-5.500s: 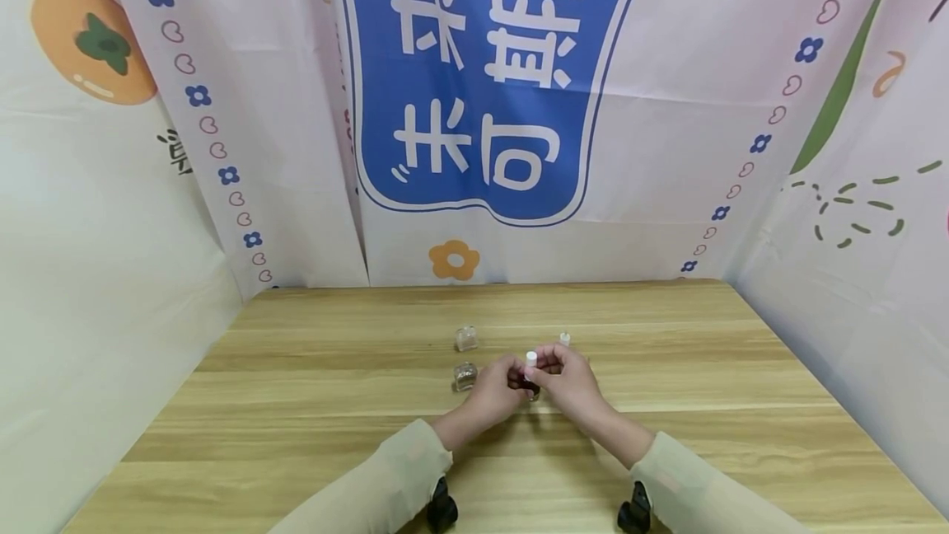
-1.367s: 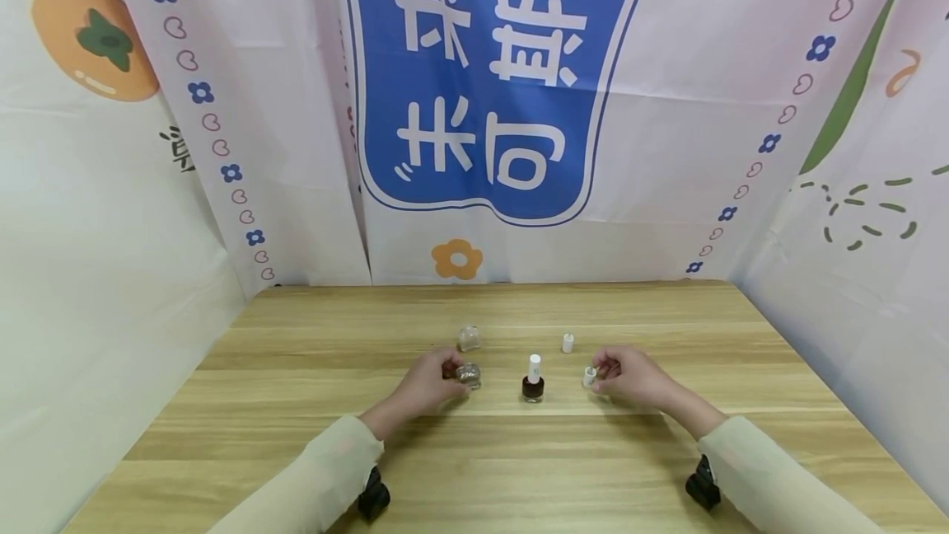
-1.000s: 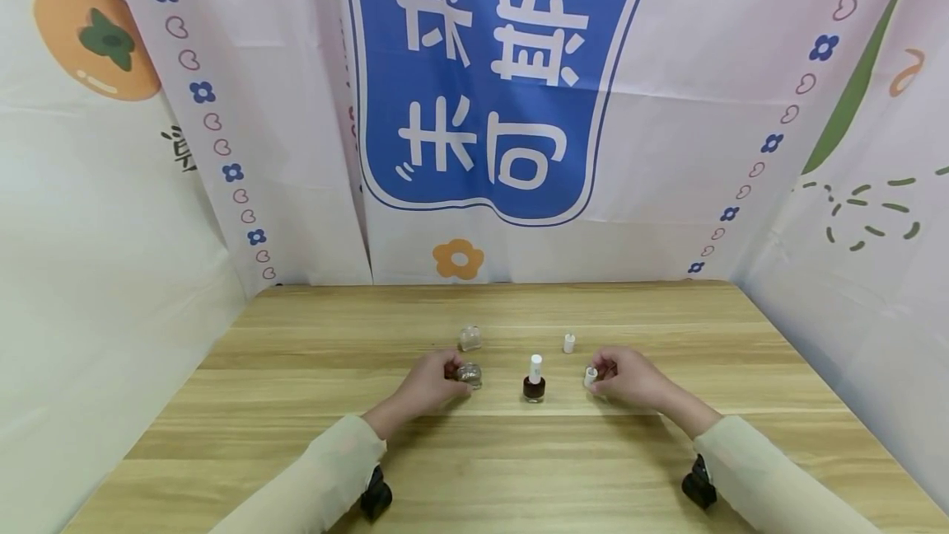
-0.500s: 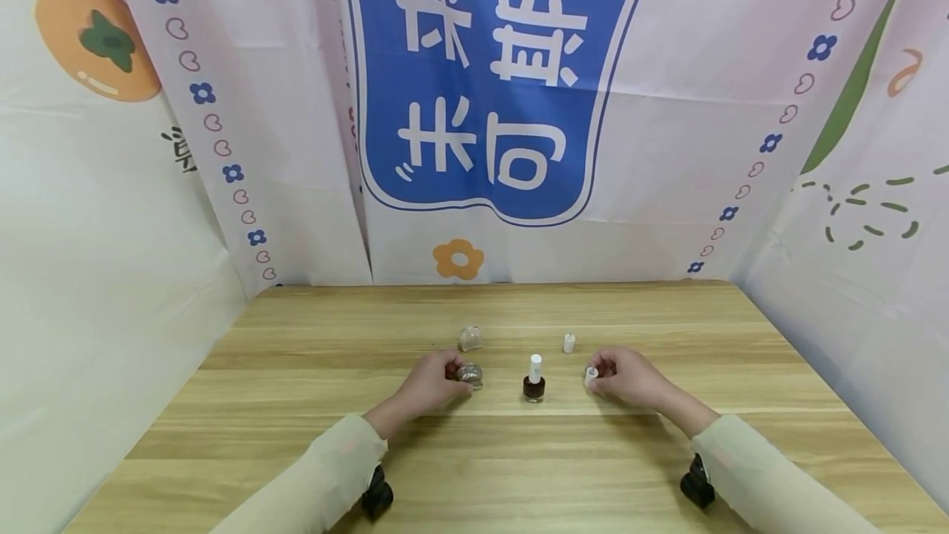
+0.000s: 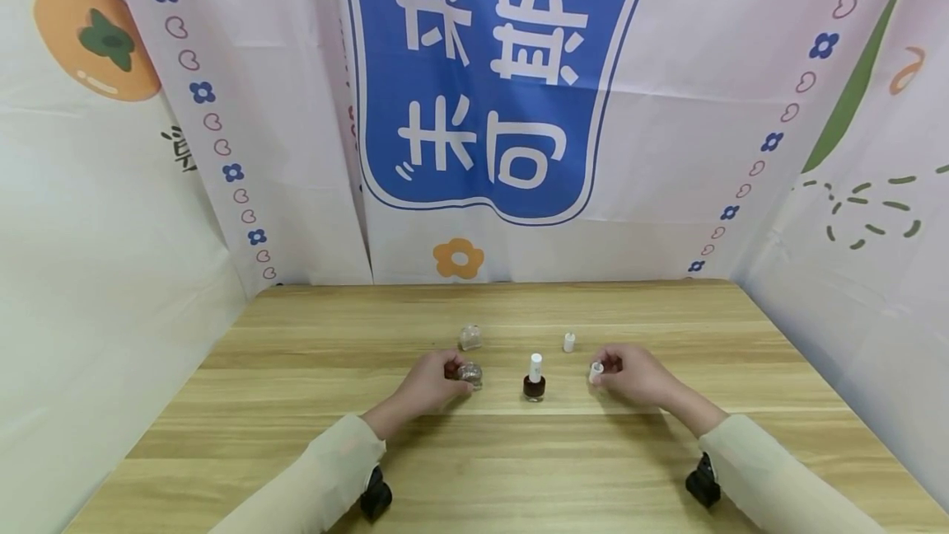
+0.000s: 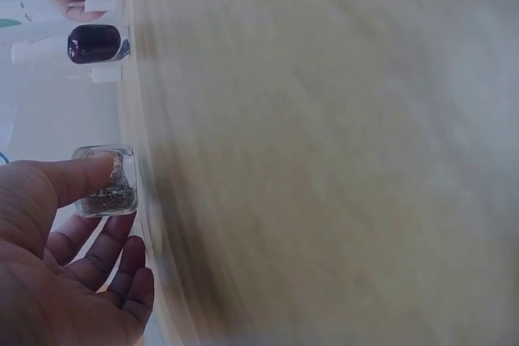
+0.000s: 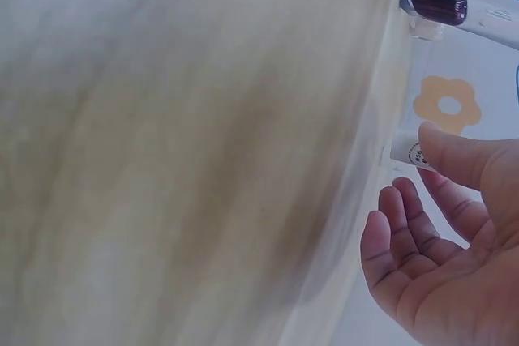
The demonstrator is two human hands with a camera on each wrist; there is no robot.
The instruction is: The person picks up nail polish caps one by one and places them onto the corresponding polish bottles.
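My left hand pinches a small clear nail polish bottle with silvery glitter between thumb and fingers. In the left wrist view that glitter bottle has no cap and stands at the table surface. My right hand holds a white nail polish cap between thumb and index finger; the other fingers are loosely bent in the right wrist view. Small printing shows on this cap. Between the hands a dark red nail polish bottle stands upright, with its white cap on.
Behind the glitter bottle sits a second clear bottle, capless. Another white cap stands farther back on the right. A printed cloth hangs behind the wooden table and along both sides.
Earlier both hands were together at the dark red bottle; since then they have parted to the glitter bottle and the white cap. In the last half second the cap shifted slightly right.
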